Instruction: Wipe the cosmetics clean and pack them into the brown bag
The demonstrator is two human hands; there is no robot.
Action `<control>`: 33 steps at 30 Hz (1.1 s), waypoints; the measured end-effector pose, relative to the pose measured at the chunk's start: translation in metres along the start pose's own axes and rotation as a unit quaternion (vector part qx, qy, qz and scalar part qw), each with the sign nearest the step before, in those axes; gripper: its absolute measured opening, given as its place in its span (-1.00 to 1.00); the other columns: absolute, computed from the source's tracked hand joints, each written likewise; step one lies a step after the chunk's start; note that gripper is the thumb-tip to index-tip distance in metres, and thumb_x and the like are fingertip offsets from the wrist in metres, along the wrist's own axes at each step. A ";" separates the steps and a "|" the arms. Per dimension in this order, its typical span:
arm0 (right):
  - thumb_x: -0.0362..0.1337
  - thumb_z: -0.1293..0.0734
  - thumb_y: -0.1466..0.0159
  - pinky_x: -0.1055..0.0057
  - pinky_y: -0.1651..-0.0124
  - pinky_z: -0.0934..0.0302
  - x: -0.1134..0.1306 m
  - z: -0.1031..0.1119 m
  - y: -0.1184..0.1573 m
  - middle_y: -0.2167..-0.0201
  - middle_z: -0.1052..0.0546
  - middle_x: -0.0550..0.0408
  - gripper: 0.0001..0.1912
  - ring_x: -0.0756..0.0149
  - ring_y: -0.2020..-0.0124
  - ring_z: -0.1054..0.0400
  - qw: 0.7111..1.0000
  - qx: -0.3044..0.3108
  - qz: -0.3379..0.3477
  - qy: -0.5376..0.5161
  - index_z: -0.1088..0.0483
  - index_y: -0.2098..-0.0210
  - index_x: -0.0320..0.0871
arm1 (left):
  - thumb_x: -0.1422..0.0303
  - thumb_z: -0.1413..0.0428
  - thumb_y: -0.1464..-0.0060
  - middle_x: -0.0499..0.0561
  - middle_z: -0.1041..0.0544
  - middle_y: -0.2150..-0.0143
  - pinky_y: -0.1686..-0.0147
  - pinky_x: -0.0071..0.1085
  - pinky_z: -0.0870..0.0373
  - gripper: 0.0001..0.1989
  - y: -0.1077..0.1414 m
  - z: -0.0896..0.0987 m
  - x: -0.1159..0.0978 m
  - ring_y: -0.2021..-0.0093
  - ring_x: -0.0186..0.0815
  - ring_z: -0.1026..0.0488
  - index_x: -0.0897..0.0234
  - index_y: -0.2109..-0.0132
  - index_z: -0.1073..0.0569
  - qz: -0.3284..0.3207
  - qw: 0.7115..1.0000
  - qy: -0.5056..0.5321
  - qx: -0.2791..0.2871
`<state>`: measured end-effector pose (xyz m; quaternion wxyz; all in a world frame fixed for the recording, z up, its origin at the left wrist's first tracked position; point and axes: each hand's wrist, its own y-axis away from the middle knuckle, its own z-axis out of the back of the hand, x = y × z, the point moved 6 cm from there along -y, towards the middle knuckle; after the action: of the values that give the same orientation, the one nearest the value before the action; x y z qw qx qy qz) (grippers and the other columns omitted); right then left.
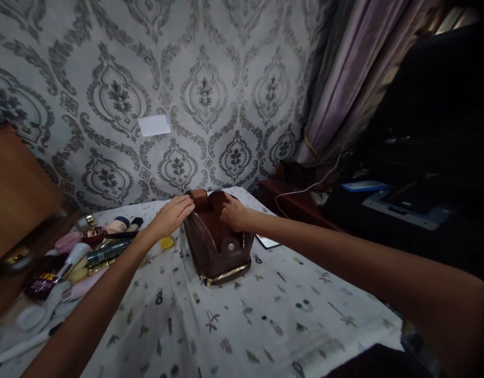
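A dark brown leather zip bag (216, 260) stands unzipped on the patterned cloth, its reddish-brown inside showing. On its front is a round metal snap, with gold zipper teeth along the bottom edge. My left hand (173, 215) grips the bag's upper left rim, fingers bent over the edge. At the opening's right side, the fingers of my right hand (233, 214) are curled against the raised brown flap and closed on it. Parts of those fingertips are hidden by the hand itself.
Cosmetics crowd the left, including a white-handled brush (74, 257) and a green tube (106, 253). A yellow item (167, 242) lies beside the bag. A flat white-screened device (267, 242) is partly under my right forearm. A white cable (305, 189) trails at the right.
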<state>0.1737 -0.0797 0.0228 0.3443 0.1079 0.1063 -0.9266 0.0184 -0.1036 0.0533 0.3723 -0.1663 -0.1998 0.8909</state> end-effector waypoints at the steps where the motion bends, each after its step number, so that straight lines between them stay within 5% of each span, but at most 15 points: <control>1: -0.44 -0.40 -0.05 -0.06 -0.30 0.14 0.002 0.005 0.002 0.28 -0.66 -0.01 -0.85 0.05 0.04 -0.45 1.000 0.012 0.006 0.010 -0.57 0.40 -0.11 | 0.21 0.24 -0.38 0.12 -0.51 0.01 -0.13 -0.18 -0.31 -0.61 -0.001 -0.001 0.000 -0.06 -0.17 -0.40 0.24 0.08 -0.44 -0.002 1.000 0.002 0.001; 7: -0.44 -0.24 -0.28 0.16 -0.09 -0.11 0.020 0.037 0.025 0.19 -0.63 -0.22 -0.76 0.08 0.10 -0.49 0.997 0.058 0.044 0.028 -0.57 0.26 -0.29 | 0.20 0.20 -0.37 0.17 -0.42 -0.22 -0.30 -0.13 -0.16 -0.58 0.004 -0.005 0.000 -0.27 -0.17 -0.29 0.29 -0.17 -0.35 0.024 1.000 0.016 -0.009; 11: -0.25 -0.20 -0.40 0.40 0.33 -0.12 0.038 0.043 0.054 0.35 -0.63 -0.05 -0.69 0.19 0.31 -0.52 0.989 0.112 0.022 -0.090 -0.56 0.29 -0.18 | 0.17 0.16 -0.36 0.19 -0.27 -0.35 -0.32 -0.13 -0.12 -0.53 0.024 -0.003 -0.005 -0.36 -0.15 -0.17 0.25 -0.30 -0.22 0.062 0.997 0.031 -0.017; 18: -0.27 -0.28 -0.36 0.43 0.41 -0.04 0.063 0.038 0.091 0.40 -0.61 0.06 -0.79 0.24 0.34 -0.50 0.985 0.078 -0.030 -0.153 -0.51 0.37 -0.11 | 0.18 0.14 -0.36 0.20 -0.26 -0.32 -0.30 -0.11 -0.18 -0.57 0.074 -0.006 -0.018 -0.35 -0.15 -0.19 0.20 -0.28 -0.21 0.084 0.995 0.048 -0.005; 23: -0.28 -0.24 -0.37 0.37 0.35 -0.16 0.061 0.041 0.098 0.34 -0.61 0.01 -0.76 0.18 0.32 -0.51 0.986 0.013 -0.053 -0.155 -0.51 0.36 -0.13 | 0.21 0.10 -0.35 0.16 -0.37 -0.22 -0.23 -0.13 -0.29 -0.65 0.114 -0.016 -0.021 -0.27 -0.14 -0.29 0.17 -0.19 -0.31 0.093 0.995 0.043 0.011; 27: -0.29 -0.18 -0.39 0.23 0.19 -0.31 0.064 0.056 0.103 0.29 -0.61 -0.05 -0.73 0.11 0.24 -0.51 0.969 -0.156 -0.069 -0.182 -0.52 0.28 -0.12 | 0.23 0.09 -0.35 0.16 -0.43 -0.15 -0.15 -0.17 -0.37 -0.70 0.147 -0.028 -0.016 -0.19 -0.14 -0.37 0.19 -0.11 -0.37 0.111 0.993 0.035 0.031; 30: -0.31 -0.17 -0.40 0.19 0.06 -0.38 0.093 0.062 0.104 0.19 -0.62 -0.07 -0.74 0.14 0.15 -0.51 0.928 -0.254 0.024 -0.272 -0.49 0.12 -0.08 | 0.28 0.08 -0.34 0.16 -0.47 -0.09 -0.13 -0.17 -0.39 -0.75 0.167 -0.035 -0.012 -0.12 -0.16 -0.41 0.21 -0.02 -0.42 0.125 0.991 0.033 0.028; 33: -0.36 -0.17 -0.38 0.23 0.06 -0.42 0.134 0.050 0.094 0.16 -0.61 -0.06 -0.74 0.18 0.14 -0.50 0.904 -0.229 0.132 -0.336 -0.49 0.12 -0.08 | 0.33 0.08 -0.34 0.15 -0.49 -0.04 -0.13 -0.15 -0.38 -0.77 0.181 -0.040 -0.009 -0.09 -0.16 -0.41 0.22 0.03 -0.45 0.129 0.991 0.040 0.004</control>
<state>0.1296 -0.2454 0.0227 0.4938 -0.2784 0.1782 -0.8043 -0.0660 -0.2174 -0.0664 0.2624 -0.2248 -0.1578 0.9251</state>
